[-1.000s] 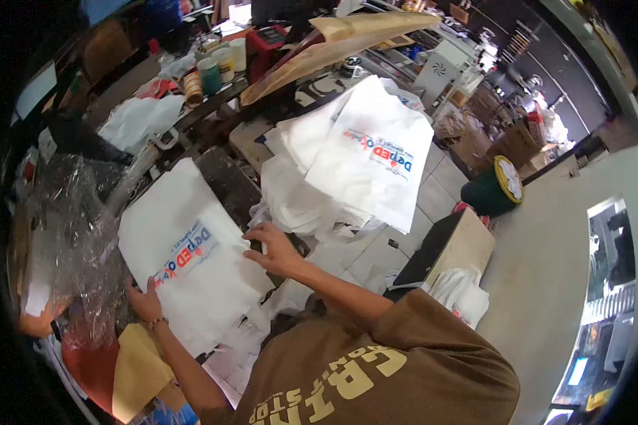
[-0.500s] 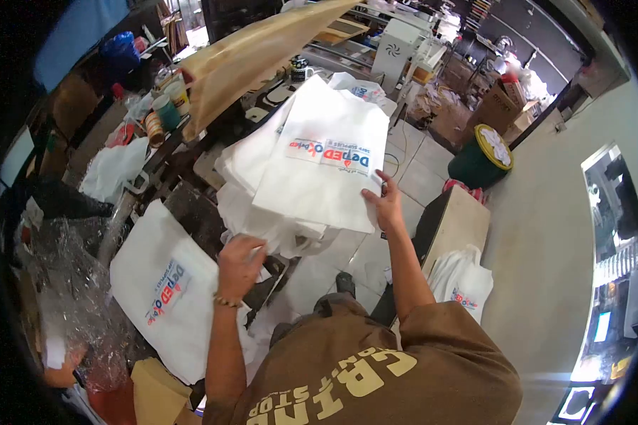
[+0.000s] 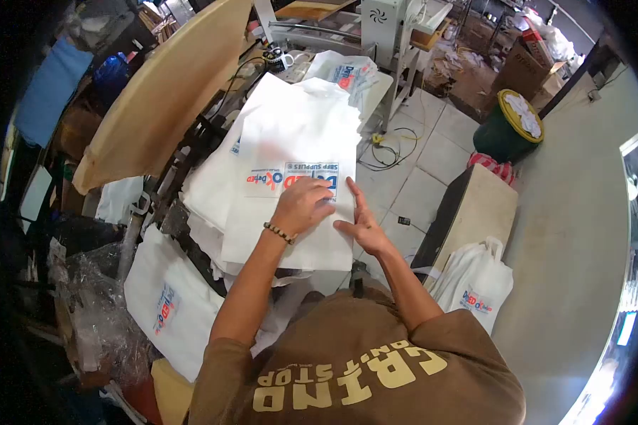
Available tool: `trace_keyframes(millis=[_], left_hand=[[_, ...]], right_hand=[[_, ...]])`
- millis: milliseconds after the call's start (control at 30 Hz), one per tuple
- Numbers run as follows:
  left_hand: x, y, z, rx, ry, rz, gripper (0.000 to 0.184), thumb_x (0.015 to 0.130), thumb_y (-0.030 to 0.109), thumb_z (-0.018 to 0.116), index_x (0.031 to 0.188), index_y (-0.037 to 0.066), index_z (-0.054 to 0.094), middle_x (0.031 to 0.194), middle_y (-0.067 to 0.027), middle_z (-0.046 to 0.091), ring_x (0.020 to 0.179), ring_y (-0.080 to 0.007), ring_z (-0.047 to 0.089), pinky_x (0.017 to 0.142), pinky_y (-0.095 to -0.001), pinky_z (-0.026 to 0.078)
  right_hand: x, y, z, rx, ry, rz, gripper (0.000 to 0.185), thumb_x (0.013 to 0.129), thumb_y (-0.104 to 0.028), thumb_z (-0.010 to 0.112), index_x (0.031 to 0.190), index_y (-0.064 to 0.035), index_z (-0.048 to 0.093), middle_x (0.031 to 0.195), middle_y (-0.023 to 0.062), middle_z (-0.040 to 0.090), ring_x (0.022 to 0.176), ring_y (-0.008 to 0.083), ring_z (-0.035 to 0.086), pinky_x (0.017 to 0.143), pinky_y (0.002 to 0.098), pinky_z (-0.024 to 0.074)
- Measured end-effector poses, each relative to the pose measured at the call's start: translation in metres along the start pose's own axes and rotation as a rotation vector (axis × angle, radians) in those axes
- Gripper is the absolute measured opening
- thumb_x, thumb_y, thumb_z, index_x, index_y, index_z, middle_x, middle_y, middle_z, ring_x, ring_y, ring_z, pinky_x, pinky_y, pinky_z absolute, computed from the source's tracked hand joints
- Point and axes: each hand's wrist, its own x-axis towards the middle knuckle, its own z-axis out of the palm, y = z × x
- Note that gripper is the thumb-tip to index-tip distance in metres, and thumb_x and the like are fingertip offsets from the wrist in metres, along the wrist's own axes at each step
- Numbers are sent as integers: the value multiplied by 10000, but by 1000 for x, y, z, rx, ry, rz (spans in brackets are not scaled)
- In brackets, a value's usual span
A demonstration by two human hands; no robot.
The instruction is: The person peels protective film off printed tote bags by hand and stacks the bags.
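A stack of white cloth bags (image 3: 209,180) lies in front of me, the top bag (image 3: 290,244) printed in blue and red. My right hand (image 3: 364,223) grips that bag's right edge, thumb on top and fingers along the side. Over the print, my left hand (image 3: 303,207) is closed with its fingers curled against the cloth; whatever it may hold is hidden. Part of the lettering is covered by this hand. To the left lies another white printed bag (image 3: 166,301).
A tan curved panel (image 3: 166,92) rises at the upper left. Behind the stack are more printed bags (image 3: 344,71) and a white machine (image 3: 381,32). On my right stand a box-like bench (image 3: 478,212), white bags with handles (image 3: 475,280) and a green bin (image 3: 507,131).
My left hand has moved up and right, from below the stack onto the print. The top bag now lies straighter and nearer to me, its right edge still in my right hand.
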Motion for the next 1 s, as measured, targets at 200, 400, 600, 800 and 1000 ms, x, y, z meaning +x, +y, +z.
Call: trace_keyframes(millis=[200,400,600,800,1000], left_hand=[[6,-3,4,-26,-20,-60,136,777,148,756,871,53,728,990,-91,715,954,-289,644,862,-391,513],[6,-8,0,-225,284,-485,160,833,135,724,855,-20,691,816,-109,698,685,-168,643,638,-291,504],[5,-34,-23,-309,315,-686,186,831,164,718,846,-21,701,756,-106,707,687,-161,673,667,-298,529],[-3,-91,-39,-397,500,-703,168,863,157,707,871,-11,714,758,-71,700,602,-125,640,564,-259,511],[-27,-141,-71,-522,678,-829,186,907,220,698,911,38,663,684,-26,636,489,-81,533,408,-238,378]], right_hand=[[5,-15,-5,-35,-139,23,994,770,101,617,1573,-88,63,1594,154,165,1455,237,207,1178,367,188],[9,5,-2,-80,-104,-12,941,736,82,610,1552,-82,173,1554,164,267,1444,253,245,1183,379,178],[4,13,-2,-190,-79,-15,800,741,80,608,1484,-72,352,1482,131,396,1407,234,308,1162,355,219],[1,1,7,-223,-40,6,728,748,56,636,1434,-46,415,1489,131,397,1410,235,317,1160,345,228],[0,-8,20,-301,129,65,633,802,-2,687,1393,-22,460,1416,132,477,1379,231,360,1151,354,254]])
